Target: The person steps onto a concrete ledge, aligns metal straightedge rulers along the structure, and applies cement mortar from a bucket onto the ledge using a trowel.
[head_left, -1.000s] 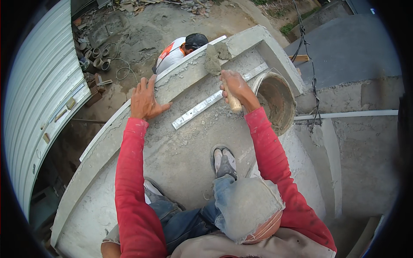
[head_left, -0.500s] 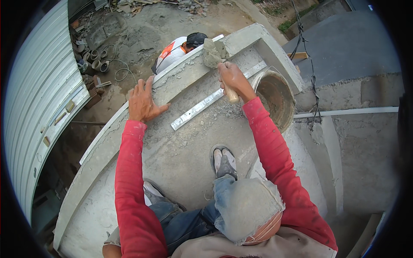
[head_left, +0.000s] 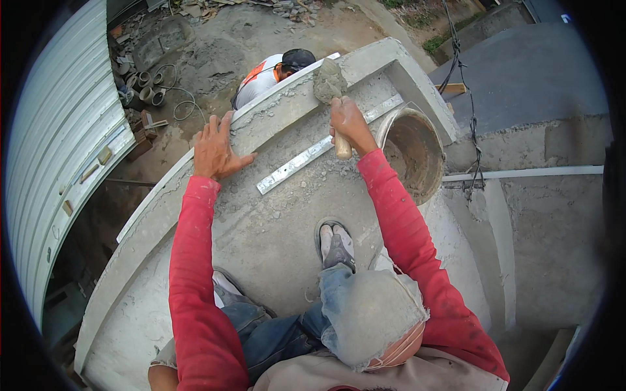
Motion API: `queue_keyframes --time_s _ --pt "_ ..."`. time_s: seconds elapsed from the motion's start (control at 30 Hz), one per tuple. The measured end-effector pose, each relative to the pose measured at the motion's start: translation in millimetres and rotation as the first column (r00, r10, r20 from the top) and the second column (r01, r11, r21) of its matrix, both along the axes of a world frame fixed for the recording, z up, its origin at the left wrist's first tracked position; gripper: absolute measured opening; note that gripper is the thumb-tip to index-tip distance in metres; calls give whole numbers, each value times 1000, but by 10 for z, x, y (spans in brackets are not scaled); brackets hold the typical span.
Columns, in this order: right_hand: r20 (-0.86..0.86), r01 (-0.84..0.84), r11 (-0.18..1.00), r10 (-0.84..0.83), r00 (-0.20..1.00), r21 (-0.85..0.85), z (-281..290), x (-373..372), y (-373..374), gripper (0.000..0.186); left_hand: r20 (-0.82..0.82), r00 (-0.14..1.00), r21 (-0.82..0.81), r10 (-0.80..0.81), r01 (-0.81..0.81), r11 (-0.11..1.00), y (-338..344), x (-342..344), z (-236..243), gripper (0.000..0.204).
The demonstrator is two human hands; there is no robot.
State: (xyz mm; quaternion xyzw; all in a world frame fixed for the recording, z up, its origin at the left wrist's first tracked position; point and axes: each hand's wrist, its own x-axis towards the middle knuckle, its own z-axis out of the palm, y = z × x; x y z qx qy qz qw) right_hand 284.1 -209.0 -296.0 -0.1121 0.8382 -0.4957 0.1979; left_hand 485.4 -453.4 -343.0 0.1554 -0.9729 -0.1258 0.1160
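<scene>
My right hand (head_left: 351,122) is closed around the wooden handle (head_left: 342,148) of a trowel. The trowel's blade (head_left: 330,81) carries grey mortar and lies over the top of the concrete parapet (head_left: 287,103). On the parapet to the left rests my left hand (head_left: 218,147), fingers spread, thumb out to the side, holding nothing. Between the hands, a long metal straightedge (head_left: 297,168) lies slantwise inside the parapet, and it passes behind my right hand. A mortar bucket (head_left: 414,153) stands just right of my right forearm, its inner wall coated with mortar.
Beyond the parapet, lower down, a person (head_left: 268,75) in a white and orange top and dark cap bends close to the wall. Crumbs of mortar (head_left: 313,189) litter the ledge floor. Dark cables (head_left: 471,104) hang at right. A corrugated metal sheet (head_left: 62,143) curves along the left.
The trowel has turned slightly, so its mortar-covered blade shows more broadly, and my right hand has shifted a little left. My left hand stays on the parapet.
</scene>
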Motion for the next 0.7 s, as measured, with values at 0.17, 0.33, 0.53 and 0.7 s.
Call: queue_keyframes --time_s 0.17,0.33,0.53,0.7 --pt "242 -289 957 273 931 35 515 626 371 42 -16 1000 17 -19 19 1000 62 -14 12 105" --pt "-99 -138 884 203 974 448 1357 945 1343 35 19 1000 12 -14 14 1000 -23 79 100 105" --pt "-281 127 321 495 822 939 1354 406 2520 24 7 1000 30 -1 1 1000 107 -60 167 101" --pt "-395 311 286 835 384 907 358 199 2512 10 9 1000 10 -25 25 1000 79 -41 86 101"
